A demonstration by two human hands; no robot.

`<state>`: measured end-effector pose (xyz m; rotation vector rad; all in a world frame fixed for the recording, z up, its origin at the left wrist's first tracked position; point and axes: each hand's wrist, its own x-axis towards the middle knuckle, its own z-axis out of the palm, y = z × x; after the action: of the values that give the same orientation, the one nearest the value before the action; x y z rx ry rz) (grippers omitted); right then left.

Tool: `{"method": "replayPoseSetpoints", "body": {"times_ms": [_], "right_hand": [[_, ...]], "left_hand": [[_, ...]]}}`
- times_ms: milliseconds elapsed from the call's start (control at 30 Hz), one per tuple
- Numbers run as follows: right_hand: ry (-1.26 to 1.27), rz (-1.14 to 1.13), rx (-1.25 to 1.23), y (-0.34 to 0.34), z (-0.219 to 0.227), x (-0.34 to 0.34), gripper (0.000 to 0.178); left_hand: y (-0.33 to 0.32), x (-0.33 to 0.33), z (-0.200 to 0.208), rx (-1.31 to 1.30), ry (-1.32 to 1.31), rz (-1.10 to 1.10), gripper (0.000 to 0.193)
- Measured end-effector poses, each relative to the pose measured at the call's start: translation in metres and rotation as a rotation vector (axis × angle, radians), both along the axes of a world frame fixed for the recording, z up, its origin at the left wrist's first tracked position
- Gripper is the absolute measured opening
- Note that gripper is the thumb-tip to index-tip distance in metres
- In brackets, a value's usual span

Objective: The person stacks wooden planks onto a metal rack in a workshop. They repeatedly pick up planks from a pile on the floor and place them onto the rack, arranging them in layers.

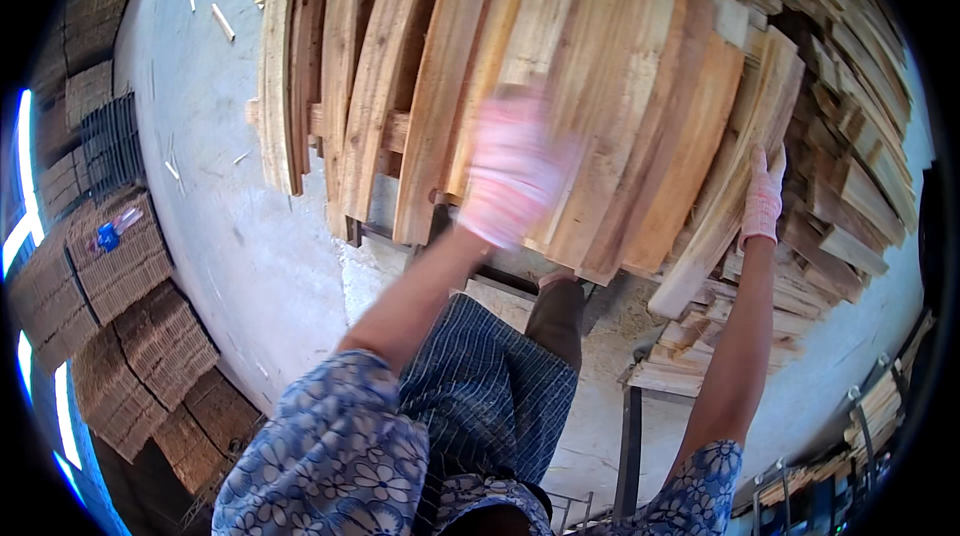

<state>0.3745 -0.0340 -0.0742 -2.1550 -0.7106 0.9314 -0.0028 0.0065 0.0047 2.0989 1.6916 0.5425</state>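
Note:
My left hand (512, 166), in a pink-and-white knit glove, is over the middle of a row of wooden planks (610, 106). Motion smears its fingers, so I cannot tell whether it holds or touches one. At the right end of the row, my right hand (763, 198), gloved alike, grips the right edge of a thick, pale plank (722, 198). That plank lies tilted, its near end jutting toward me past its neighbours. Most planks lie side by side, with gaps between those on the left.
A dark metal frame (505, 279) shows under the planks' near ends. Loose wood pieces (850, 186) are heaped at the right. Strapped brown stacks (120, 266) line the left, with a clear bottle with a blue part (108, 234) on one. Wood scraps (222, 23) lie on the pale floor.

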Motion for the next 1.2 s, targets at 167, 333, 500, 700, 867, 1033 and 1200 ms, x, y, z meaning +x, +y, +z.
{"method": "replayPoseSetpoints", "body": {"times_ms": [167,333,500,700,867,1033,1200], "right_hand": [[-0.103,0.118,0.027,0.005,-0.035,-0.031,0.082],[-0.115,0.120,-0.114,0.008,-0.009,-0.044,0.077],[-0.125,0.168,-0.122,-0.002,-0.037,-0.019,0.086],[-0.276,0.219,-0.284,-0.001,-0.038,-0.008,0.083],[-0.753,0.416,-0.395,0.027,0.036,-0.076,0.070],[-0.672,0.438,-0.079,0.035,0.097,-0.217,0.067],[0.025,0.148,0.193,0.043,0.096,-0.337,0.061]], "left_hand": [[0.032,-0.119,-0.022,-0.266,0.641,0.376,0.092],[0.040,-0.111,-0.014,-0.437,0.493,0.404,0.090],[0.044,-0.095,0.043,-0.518,0.243,0.297,0.083],[0.051,-0.029,0.040,-0.463,0.304,0.209,0.073],[0.006,-0.026,-0.033,-0.192,0.288,0.108,0.072],[0.045,-0.074,-0.001,-0.531,-0.103,0.016,0.069],[0.037,-0.164,0.075,-0.743,-0.515,0.192,0.080]]}}
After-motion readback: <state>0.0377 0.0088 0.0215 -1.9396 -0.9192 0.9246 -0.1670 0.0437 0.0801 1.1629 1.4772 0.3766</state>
